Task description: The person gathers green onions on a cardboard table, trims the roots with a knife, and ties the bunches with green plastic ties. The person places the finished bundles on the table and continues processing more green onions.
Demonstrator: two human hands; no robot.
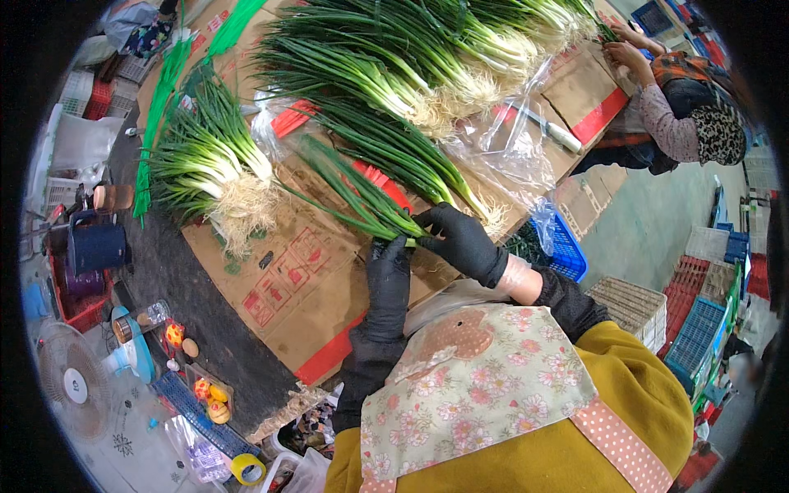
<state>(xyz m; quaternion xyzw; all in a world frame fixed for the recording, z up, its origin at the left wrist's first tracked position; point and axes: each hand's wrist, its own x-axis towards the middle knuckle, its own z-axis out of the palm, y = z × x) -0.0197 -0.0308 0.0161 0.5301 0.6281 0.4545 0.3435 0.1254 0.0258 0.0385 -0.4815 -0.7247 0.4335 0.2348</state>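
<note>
Several spring onions [363, 206] are held low over the cardboard, their green leaves pointing up and left. My left hand [388, 277], in a black glove, grips their lower stems. With its fingertips, my right hand [465, 243], also black-gloved, pinches the same stems near the root end; the fingers hide part of it. Just beyond lie loose spring onions [425, 160] with pale roots. A heap of spring onions [394, 86] covers the far side. To the left rests a gathered pile of spring onions [216, 160], roots towards me.
Flattened cardboard [308, 308] covers the dark tabletop [185, 320]. Green plastic strips [163, 111] lie at the left, clear plastic film [511, 154] and a knife [561, 135] at the right. A blue basket [567, 246] stands below the right edge. A co-worker [672, 117] works at far right.
</note>
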